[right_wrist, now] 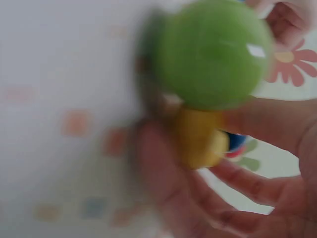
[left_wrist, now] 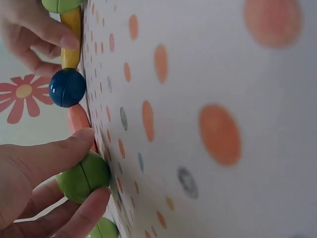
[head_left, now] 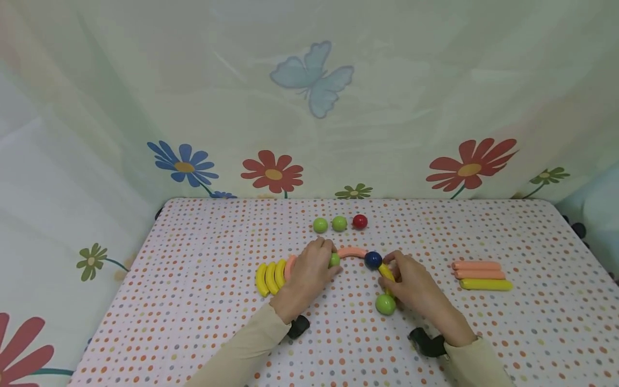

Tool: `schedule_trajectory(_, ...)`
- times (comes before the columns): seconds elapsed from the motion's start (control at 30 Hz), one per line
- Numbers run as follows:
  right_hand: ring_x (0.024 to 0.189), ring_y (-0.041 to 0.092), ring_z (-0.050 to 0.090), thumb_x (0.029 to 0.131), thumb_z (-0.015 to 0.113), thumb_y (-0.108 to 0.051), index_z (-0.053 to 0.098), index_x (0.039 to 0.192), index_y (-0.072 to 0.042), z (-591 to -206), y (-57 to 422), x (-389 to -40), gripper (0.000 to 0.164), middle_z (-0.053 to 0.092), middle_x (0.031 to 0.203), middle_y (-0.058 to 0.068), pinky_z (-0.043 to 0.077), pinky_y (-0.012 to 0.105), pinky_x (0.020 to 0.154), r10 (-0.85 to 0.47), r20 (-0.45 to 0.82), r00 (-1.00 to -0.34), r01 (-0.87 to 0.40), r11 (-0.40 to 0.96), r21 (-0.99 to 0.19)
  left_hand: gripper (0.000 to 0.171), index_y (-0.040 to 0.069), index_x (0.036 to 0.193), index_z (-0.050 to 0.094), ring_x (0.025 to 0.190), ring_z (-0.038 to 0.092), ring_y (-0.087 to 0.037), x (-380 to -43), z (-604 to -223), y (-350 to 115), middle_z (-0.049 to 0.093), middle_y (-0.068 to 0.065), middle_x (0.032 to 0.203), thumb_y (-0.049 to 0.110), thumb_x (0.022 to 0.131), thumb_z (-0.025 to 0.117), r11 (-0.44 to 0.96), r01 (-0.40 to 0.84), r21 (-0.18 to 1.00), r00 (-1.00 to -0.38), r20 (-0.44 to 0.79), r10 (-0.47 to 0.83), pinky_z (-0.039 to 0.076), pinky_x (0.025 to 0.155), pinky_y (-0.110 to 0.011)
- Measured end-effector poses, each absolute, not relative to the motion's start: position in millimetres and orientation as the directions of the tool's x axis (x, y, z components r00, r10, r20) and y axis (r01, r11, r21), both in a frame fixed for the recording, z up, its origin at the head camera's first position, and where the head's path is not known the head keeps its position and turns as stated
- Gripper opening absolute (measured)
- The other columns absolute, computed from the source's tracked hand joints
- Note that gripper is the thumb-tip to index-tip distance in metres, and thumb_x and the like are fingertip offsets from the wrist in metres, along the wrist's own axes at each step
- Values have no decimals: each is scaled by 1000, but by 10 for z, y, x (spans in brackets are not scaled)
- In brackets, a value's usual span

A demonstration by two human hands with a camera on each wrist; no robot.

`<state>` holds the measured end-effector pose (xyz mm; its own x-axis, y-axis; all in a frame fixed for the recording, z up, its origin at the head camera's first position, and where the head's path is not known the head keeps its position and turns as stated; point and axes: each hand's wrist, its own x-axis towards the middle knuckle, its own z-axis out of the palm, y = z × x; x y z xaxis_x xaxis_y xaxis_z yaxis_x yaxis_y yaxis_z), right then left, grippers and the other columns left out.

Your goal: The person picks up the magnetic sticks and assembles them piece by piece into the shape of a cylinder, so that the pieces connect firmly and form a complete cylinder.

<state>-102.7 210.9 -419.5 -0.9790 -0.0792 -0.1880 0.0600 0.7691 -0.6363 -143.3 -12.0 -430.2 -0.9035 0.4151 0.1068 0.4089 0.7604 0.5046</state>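
My left hand (head_left: 309, 271) holds a green ball (left_wrist: 84, 177) between thumb and fingers. A curved salmon-pink rod (head_left: 353, 251) runs from that ball to a dark blue ball (head_left: 373, 260). On the blue ball's near side, a yellow rod (head_left: 387, 273) leads toward me to another green ball (head_left: 385, 304). The thumb and fingers of my right hand (head_left: 416, 285) pinch this yellow rod along its middle. Together the pieces form a bent chain low over the dotted tabletop. In the right wrist view the near green ball (right_wrist: 215, 54) is large and slightly blurred.
Two green balls (head_left: 339, 223) and a red ball (head_left: 360, 221) sit in a row at the back. Curved yellow rods (head_left: 271, 277) and a pink one (head_left: 290, 265) lie by my left hand. Straight pink rods (head_left: 477, 265) and a yellow one (head_left: 486, 284) lie at right.
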Motion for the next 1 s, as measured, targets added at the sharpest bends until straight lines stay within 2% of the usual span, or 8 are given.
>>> schedule_trajectory(0.13, 71, 22, 56, 92, 79, -12, 54, 131, 8, -4118, 2049, -1112, 50, 63, 91, 13, 47, 35, 60, -115, -202, -973, 27, 808, -589, 28, 3, 108, 67, 85, 54, -15, -1416, -4291, -125, 61, -7, 103, 17, 91, 85, 765, 399, 505, -905, 83, 418, 49, 68, -21)
schedule_trajectory(0.27, 82, 27, 63, 92, 79, -15, 60, 130, 2, -4090, 1955, -1203, 45, 65, 105, 19, 55, 43, 68, -139, -213, -967, -11, 859, -512, 29, 3, 110, 68, 89, 57, -15, -1396, -4306, -117, 62, -8, 107, 18, 91, 85, 784, 391, 482, -908, 65, 413, 51, 71, -22)
schedule_trajectory(0.4, 96, 35, 68, 94, 78, -15, 64, 128, 1, -4110, 1933, -1235, 41, 64, 115, 24, 59, 52, 80, -136, -223, -965, -19, 887, -461, 43, 1, 122, 67, 97, 59, -18, -1345, -4326, -133, 61, -9, 114, 23, 90, 86, 792, 414, 449, -899, 67, 432, 53, 76, -24)
schedule_trajectory(0.53, 99, 37, 68, 94, 78, -14, 65, 126, 4, -4132, 1997, -1205, 39, 66, 116, 27, 58, 52, 80, -143, -197, -970, -28, 870, -492, 54, -1, 128, 65, 101, 56, -22, -1279, -4295, -243, 56, -11, 115, 29, 88, 88, 810, 402, 427, -911, 103, 398, 54, 75, -28)
schedule_trajectory(0.67, 91, 33, 66, 94, 78, -14, 64, 124, 4, -4133, 2060, -1177, 38, 67, 109, 25, 58, 48, 75, -140, -193, -971, -23, 859, -512, 46, -2, 123, 67, 102, 56, -26, -1251, -4239, -409, 56, -14, 115, 24, 90, 86, 860, 338, 382, -941, 135, 310, 56, 71, -32)
schedule_trajectory(0.83, 82, 26, 60, 94, 78, -14, 63, 124, 4, -4154, 2080, -1121, 38, 66, 99, 18, 56, 42, 69, -118, -198, -973, -4, 867, -498, 29, -7, 116, 69, 95, 58, -27, -1236, -4264, -538, 57, -16, 105, 6, 92, 80, 894, 327, 308, -945, 135, 299, 56, 67, -30)
schedule_trajectory(1.0, 83, 25, 61, 95, 77, -14, 60, 128, 5, -4168, 2028, -1087, 41, 67, 102, 19, 55, 40, 67, -139, -199, -970, -24, 869, -494, 20, -5, 114, 69, 88, 61, -25, -1206, -4266, -566, 59, -12, 98, 1, 95, 74, 879, 291, 377, -955, 64, 289, 56, 67, -32)
